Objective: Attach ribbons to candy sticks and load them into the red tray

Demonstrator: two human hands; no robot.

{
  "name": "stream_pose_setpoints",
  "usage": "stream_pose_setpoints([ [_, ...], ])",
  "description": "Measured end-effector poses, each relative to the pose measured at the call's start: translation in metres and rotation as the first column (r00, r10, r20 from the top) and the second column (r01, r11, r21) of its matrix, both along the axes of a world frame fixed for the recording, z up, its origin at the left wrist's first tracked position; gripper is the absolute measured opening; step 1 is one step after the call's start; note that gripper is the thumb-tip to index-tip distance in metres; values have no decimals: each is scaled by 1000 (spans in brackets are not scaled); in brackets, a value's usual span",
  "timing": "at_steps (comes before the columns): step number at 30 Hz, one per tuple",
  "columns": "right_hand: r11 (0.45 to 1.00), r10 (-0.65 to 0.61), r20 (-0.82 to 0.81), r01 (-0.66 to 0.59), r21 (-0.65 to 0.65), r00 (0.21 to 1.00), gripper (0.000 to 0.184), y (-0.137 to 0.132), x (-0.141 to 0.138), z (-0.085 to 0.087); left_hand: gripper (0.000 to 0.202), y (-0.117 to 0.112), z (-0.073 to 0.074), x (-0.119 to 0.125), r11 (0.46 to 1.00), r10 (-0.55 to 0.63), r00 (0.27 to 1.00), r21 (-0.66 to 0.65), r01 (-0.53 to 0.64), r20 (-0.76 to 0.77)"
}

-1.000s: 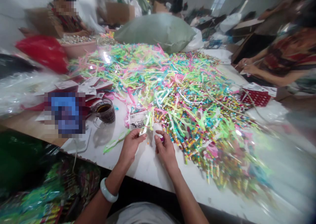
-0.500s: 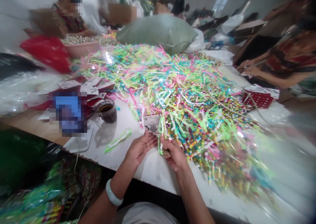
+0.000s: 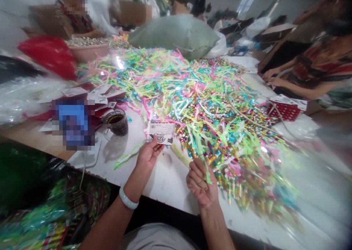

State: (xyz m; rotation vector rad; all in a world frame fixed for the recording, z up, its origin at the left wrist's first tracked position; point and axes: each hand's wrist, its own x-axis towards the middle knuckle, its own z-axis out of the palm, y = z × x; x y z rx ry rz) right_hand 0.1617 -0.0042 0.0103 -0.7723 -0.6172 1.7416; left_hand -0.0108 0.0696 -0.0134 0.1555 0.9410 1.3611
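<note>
My left hand (image 3: 150,151) pinches the near edge of a white printed card (image 3: 161,132) that reads "Toy Candy". To the right, the fingers of my right hand (image 3: 201,180) are curled round a light green strip (image 3: 208,171), its end hanging over the fingers. A large pile of coloured strips and small striped tubes (image 3: 192,92) reaches up to both hands. Left of my left hand, another green and white strip (image 3: 128,156) lies on the white table (image 3: 167,180).
A glass cup of dark drink (image 3: 117,122) and a screen (image 3: 73,123) stand at the left. Red and white cards (image 3: 99,95) lie behind them. Further back are a pink basin (image 3: 88,51) and a big green sack (image 3: 176,35). Other people sit at far left and right.
My hands have moved apart. The left has closed on the card and drawn it leftward; the right has shifted right with the green strip.
</note>
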Motion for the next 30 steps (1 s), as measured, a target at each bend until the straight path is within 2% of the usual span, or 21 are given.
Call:
stream_pose_setpoints([
  [2,1000,-8,89,7,7,996,41,4,6,3,21,3,-1,-6,1000,-13,1000,-8,13,-16],
  [4,1000,-24,291,26,-3,957,38,9,9,2,22,3,-1,-9,999,-35,999,0,35,-26],
  [7,998,-55,620,57,18,782,36,13,8,-5,23,-6,1,-9,998,-52,998,29,53,-41],
  [9,999,-54,740,34,42,670,36,14,3,-12,24,-19,5,-7,994,-103,985,31,108,-140],
  [11,998,-44,807,-13,64,588,35,12,-3,-17,29,-35,9,-5,966,-242,913,4,258,-329],
  [13,991,-15,855,-108,83,518,30,10,-9,-21,32,-49,12,-2,886,-416,768,-26,463,-486],
  [14,982,4,868,-166,90,496,28,9,-12,-22,30,-55,13,0,843,-466,702,-31,537,-539],
  [15,971,25,872,-220,95,488,25,8,-14,-22,28,-59,13,2,821,-479,663,-26,571,-575],
  [16,962,36,870,-251,102,492,23,7,-15,-23,25,-61,13,4,829,-456,655,-19,559,-603],
  [18,963,31,850,-244,116,527,23,5,-15,-23,21,-63,9,6,893,-354,689,-11,450,-633],
  [20,972,13,818,-200,125,575,23,5,-13,-24,21,-62,6,7,922,-309,722,-9,387,-619],
  [27,979,62,766,-189,78,640,27,6,-8,-25,22,-65,11,11,840,-421,692,37,542,-587],
  [30,978,23,772,-175,114,635,26,4,-6,-21,22,-64,11,12,861,-413,721,20,508,-556],
])
